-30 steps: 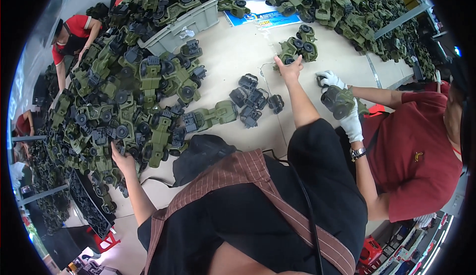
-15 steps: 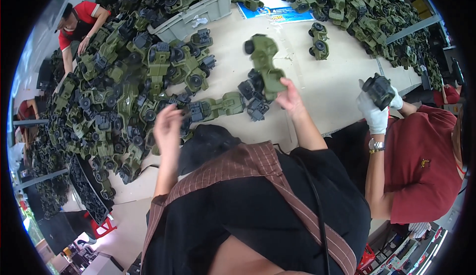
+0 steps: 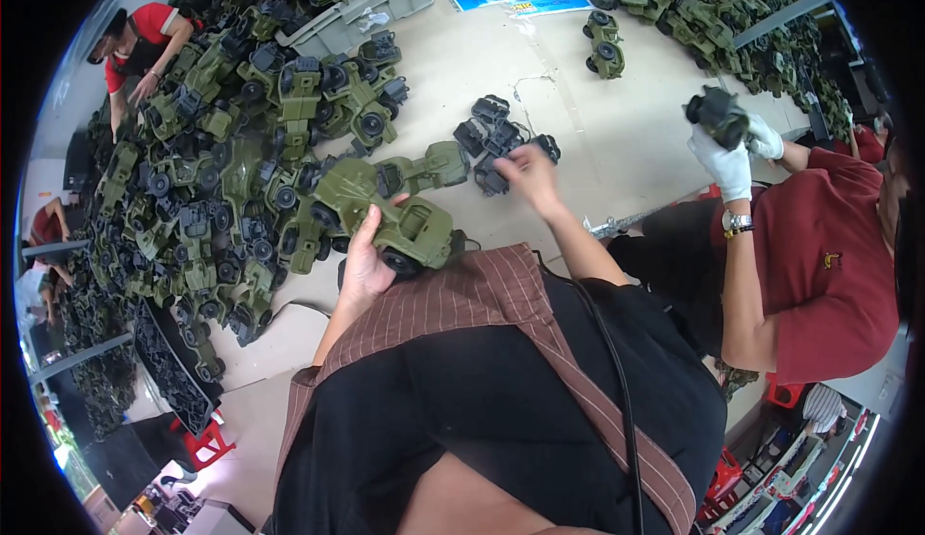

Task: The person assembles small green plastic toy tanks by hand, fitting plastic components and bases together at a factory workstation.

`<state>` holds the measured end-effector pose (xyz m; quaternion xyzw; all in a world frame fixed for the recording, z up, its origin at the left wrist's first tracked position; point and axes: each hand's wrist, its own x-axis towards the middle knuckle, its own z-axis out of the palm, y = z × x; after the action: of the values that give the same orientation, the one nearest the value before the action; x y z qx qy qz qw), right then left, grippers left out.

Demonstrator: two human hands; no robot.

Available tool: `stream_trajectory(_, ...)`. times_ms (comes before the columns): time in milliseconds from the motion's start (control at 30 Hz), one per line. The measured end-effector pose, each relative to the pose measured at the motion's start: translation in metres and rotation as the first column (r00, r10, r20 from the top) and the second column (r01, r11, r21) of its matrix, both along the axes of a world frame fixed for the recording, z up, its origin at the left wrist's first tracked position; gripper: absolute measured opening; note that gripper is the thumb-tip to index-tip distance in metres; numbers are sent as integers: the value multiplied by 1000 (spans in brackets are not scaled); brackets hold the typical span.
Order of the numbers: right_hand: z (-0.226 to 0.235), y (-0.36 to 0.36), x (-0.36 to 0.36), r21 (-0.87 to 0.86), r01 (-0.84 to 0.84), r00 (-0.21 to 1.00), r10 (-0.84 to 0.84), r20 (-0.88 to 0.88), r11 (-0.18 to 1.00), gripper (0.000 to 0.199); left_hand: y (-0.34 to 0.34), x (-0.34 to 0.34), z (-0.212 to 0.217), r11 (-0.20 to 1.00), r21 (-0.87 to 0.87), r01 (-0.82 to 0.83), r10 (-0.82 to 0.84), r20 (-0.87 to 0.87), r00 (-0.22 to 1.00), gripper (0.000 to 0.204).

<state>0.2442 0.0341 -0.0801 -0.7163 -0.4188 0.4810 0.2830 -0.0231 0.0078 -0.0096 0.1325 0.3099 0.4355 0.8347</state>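
My left hand (image 3: 364, 263) is closed around an olive-green toy truck (image 3: 420, 227) with black wheels, held tilted close to my apron. My right hand (image 3: 533, 182) is over a small cluster of dark grey plastic parts (image 3: 493, 132), its curled fingertips on the nearest dark grey plastic part (image 3: 489, 180). Another black piece shows just behind that hand. Beyond the held truck, a second green toy truck (image 3: 432, 165) lies on the table, partly hidden by the first.
A big pile of green toy trucks (image 3: 236, 164) covers the table's left side, with a grey crate (image 3: 361, 16) behind it. One toy truck (image 3: 604, 45) stands apart at the far side. On my right, a co-worker's white-gloved hands (image 3: 723, 161) hold a dark toy vehicle (image 3: 718, 116).
The green toy truck has passed from my right hand to my left and come nearer my body. My right hand has moved down onto the dark grey parts.
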Motion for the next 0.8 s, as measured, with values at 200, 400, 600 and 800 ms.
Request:
stream_trajectory(200, -32, 11, 39, -92, -351, 417, 244, 876, 932, 72, -7, -10, 3, 999, 26, -19, 20, -43, 999, 43)
stream_trajectory(400, -31, 22, 70, 266, -314, 653, 4, 757, 911, 50, -7, -9, 0, 998, -40, -49, 50, 13, 999, 37)
stream_trajectory(600, 81, -18, -44, 304, 130, 493, 204, -845, 944, 60, -4, 5, 6, 981, 152, -125, 137, -74, 988, 31)
stream_trajectory(800, 96, -36, -71, 631, -231, 839, 480, -256, 740, 68, -6, 14, 18, 964, 235, -128, 163, -139, 977, 32)
